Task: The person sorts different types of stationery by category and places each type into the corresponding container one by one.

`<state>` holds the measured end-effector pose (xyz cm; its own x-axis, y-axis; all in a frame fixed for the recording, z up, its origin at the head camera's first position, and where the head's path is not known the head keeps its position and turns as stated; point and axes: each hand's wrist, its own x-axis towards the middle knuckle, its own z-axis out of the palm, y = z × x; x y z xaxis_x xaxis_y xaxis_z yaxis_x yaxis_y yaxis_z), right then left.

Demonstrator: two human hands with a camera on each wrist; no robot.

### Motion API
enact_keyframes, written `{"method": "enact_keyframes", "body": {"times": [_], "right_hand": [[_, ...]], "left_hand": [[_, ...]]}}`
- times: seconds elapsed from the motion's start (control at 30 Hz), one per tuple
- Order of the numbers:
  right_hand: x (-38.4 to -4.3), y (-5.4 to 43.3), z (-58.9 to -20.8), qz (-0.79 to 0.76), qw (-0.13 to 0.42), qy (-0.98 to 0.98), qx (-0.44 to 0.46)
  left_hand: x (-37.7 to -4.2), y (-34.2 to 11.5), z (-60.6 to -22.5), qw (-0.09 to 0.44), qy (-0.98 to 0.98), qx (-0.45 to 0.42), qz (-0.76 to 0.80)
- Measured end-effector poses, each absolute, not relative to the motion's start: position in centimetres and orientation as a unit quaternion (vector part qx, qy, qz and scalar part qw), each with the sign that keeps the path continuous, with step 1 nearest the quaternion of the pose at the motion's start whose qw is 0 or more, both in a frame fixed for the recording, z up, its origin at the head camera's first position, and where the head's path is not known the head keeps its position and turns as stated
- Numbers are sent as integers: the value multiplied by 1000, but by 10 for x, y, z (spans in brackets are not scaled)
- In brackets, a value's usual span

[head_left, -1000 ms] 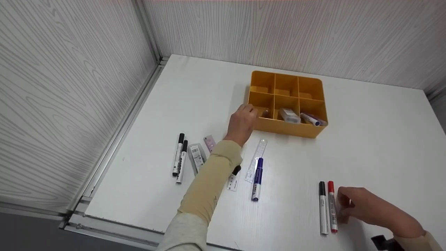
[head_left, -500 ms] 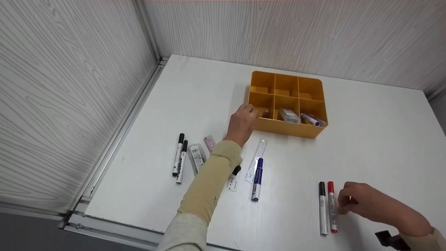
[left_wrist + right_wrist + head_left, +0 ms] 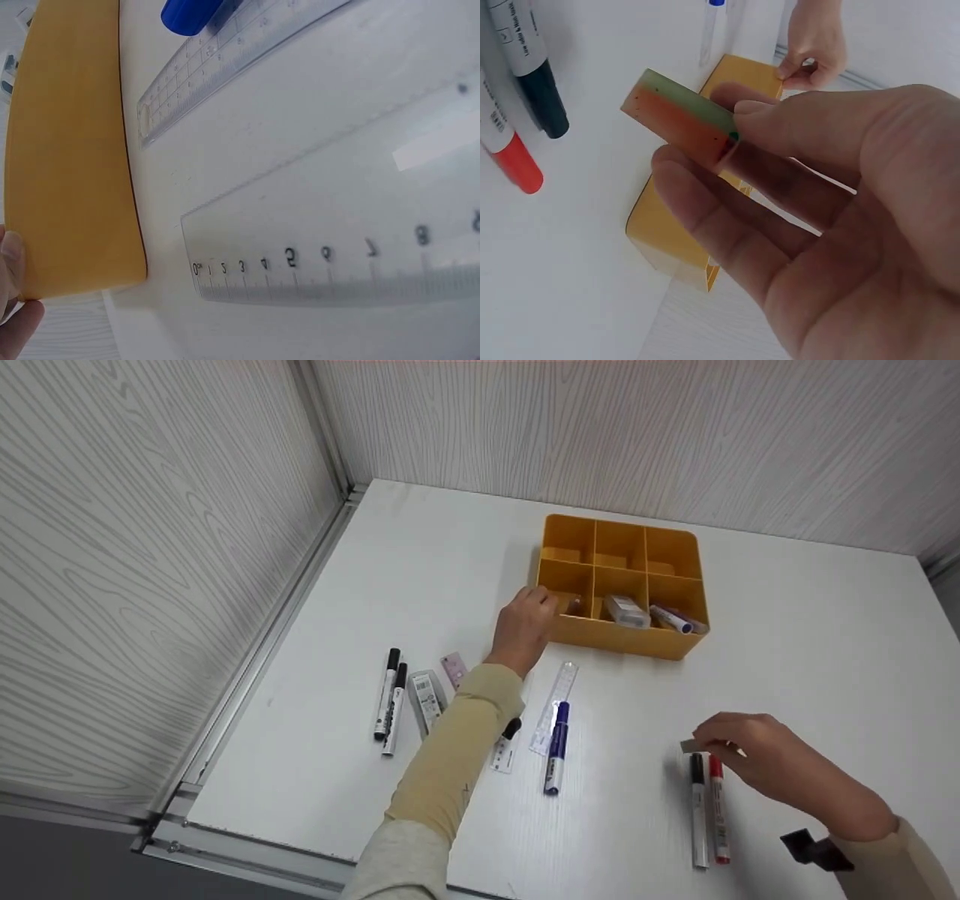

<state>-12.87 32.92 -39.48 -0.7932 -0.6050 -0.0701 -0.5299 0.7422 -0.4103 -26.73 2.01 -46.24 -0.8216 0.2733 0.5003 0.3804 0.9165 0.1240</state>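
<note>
My left hand (image 3: 523, 624) pinches the front left corner of a yellow six-compartment organizer box (image 3: 622, 642); in the left wrist view its fingertips (image 3: 10, 259) press on the box edge. My right hand (image 3: 757, 750) holds a small eraser (image 3: 679, 116) between thumb and fingers, above the table. The eraser is coloured like a watermelon slice, green and orange-red with dark specks. Just below that hand lie a black-capped marker (image 3: 699, 810) and a red-capped marker (image 3: 720, 817), side by side.
Inside the box's front compartments are a clear plastic case (image 3: 627, 612), a blue-ended marker (image 3: 670, 619) and a small dark item (image 3: 574, 606). A purple-blue marker (image 3: 556, 750) overlaps a clear ruler (image 3: 562, 682). Two black-capped markers (image 3: 388, 701) and a grey package (image 3: 427, 697) lie left.
My right hand has risen from beside the red-capped marker and moved forward and left, with the eraser now showing in its fingers. The left hand stays on the box corner.
</note>
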Motion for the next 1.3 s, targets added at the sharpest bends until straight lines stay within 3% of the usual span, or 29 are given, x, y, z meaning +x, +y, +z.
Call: {"method": "enact_keyframes", "body": {"times": [0.37,0.77,1.1,1.3], "right_hand": [[-146,301,-392,-219,-51,908,-354],[-173,266,-379,-235,-65,904,-352],[-200,233,-372,-230,-134,885,-381],[-221,216,-373,-225,-106,897,-367]], "left_hand": [[-266,20,-461,231,-952,-165,-114],[-266,19,-464,247,-945,-174,-127],[-265,18,-463,240,-946,-176,-124],[-263,19,-462,230,-952,-166,-118]]}}
